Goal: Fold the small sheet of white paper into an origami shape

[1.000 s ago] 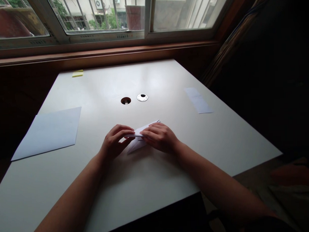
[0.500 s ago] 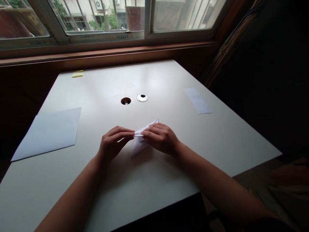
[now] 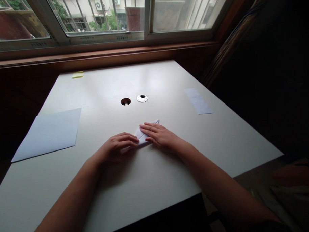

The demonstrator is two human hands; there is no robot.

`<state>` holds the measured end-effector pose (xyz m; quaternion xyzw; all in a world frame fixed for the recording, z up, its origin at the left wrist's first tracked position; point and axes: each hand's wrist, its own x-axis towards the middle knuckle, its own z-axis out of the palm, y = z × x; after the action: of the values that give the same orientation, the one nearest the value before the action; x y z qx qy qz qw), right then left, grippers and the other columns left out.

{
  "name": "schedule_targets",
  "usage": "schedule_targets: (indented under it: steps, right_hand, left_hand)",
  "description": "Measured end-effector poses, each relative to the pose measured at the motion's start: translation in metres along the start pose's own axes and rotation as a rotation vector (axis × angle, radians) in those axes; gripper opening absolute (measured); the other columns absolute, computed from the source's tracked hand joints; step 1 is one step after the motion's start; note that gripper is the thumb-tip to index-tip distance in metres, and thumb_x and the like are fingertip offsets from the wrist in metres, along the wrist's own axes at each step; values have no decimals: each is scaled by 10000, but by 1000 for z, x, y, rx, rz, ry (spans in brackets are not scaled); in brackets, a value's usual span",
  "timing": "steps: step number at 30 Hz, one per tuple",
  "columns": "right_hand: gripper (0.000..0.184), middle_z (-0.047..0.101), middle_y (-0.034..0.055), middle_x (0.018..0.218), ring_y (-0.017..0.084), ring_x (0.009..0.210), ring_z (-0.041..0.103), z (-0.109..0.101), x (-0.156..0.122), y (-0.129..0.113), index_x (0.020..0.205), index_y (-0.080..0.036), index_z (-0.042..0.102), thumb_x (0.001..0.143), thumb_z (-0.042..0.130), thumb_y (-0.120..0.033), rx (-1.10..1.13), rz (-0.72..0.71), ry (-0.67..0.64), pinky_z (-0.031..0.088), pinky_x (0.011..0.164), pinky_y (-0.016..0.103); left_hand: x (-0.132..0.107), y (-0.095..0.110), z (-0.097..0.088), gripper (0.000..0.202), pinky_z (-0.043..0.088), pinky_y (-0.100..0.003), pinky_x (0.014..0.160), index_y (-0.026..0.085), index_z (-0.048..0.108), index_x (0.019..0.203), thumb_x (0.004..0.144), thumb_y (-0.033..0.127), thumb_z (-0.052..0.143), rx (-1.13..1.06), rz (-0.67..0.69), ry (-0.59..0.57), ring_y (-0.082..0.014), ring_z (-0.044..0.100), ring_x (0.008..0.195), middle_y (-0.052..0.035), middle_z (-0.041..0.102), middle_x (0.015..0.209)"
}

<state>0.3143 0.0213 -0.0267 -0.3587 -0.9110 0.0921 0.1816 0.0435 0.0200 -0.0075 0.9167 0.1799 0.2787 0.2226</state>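
A small piece of white folded paper (image 3: 142, 139) lies on the white table (image 3: 156, 180), with a crease or fold edge running slantwise across it. At its left end, my left hand (image 3: 116, 146) has its fingers curled over the edge, closed on the paper. The left thumb is mostly hidden. My right hand (image 3: 163, 134) rests flat over the right part, fingers stretched out and thumb apart. A pointed corner shows beyond the right fingers; the rest of that side is covered.
Larger white sheets (image 3: 50, 133) lie at the left edge. A narrow paper strip (image 3: 198, 101) is at the right, and yellow sticky notes (image 3: 77, 74) are at the back left. Behind the hands are a round cable hole (image 3: 125, 101) and its cover (image 3: 142, 98).
The paper, raised and partly unfolded before, is now pressed flatter on the table. My right hand has flattened over it, and my left hand has moved slightly down along its left end.
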Motion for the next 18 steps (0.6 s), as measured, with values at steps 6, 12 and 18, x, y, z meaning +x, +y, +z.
schedule_targets:
  steps: [6,12,18]
  right_hand:
    - [471,415,60,1540,238,1458,332,0,-1,-2,1488,-262,408,1021,427,-324,-30,64,-26,313,1190,495]
    - [487,401,54,1548,238,1462,322,0,-2,-2,1504,-274,375,1022,414,-336,-53,84,-36,273,1203,514]
    - [490,362,46,1570,247,1467,309,2,-2,-1,1511,-249,360,1035,360,-365,-100,122,-44,257,1207,510]
  left_hand:
    - [5,6,-5,228,590,-358,880,231,704,1101,889,200,629,-73,-19,-61,-212,701,985,-107,740,1072]
    - [1,4,-6,163,606,-321,840,209,747,965,921,225,591,-158,-79,-45,-212,731,938,-99,767,937]
    - [0,0,-3,126,587,-350,860,210,737,904,901,174,617,-81,-79,18,-220,689,989,-77,748,843]
